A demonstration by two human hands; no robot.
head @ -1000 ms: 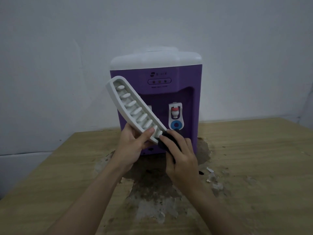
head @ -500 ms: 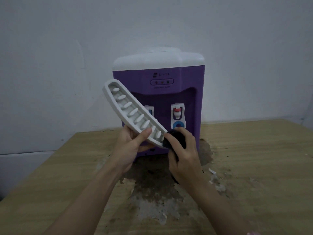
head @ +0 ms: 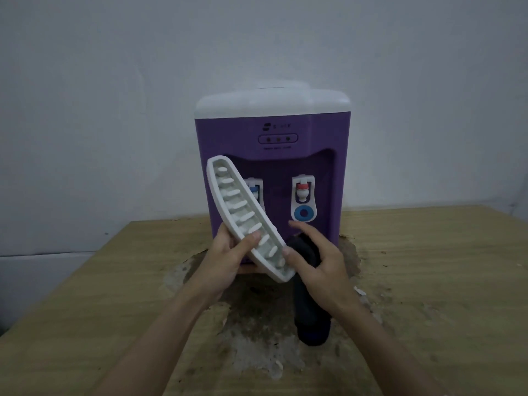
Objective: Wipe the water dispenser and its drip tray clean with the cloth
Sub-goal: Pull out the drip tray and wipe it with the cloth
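A purple water dispenser with a white top stands on the wooden table against the wall. My left hand grips the white slotted drip tray, holding it tilted in front of the dispenser, slots facing me. My right hand holds a dark cloth beside the tray's lower end; the thumb touches the tray's edge and the cloth hangs down under the hand. The dispenser's left tap is partly hidden behind the tray.
The tabletop has a worn, peeling patch in front of the dispenser, with small flakes to the right. A grey wall stands directly behind. The table's left edge runs diagonally at the lower left.
The tray has swung steeper and its lower end has come nearer me. My right hand has opened its fingers more and the cloth now hangs longer below it.
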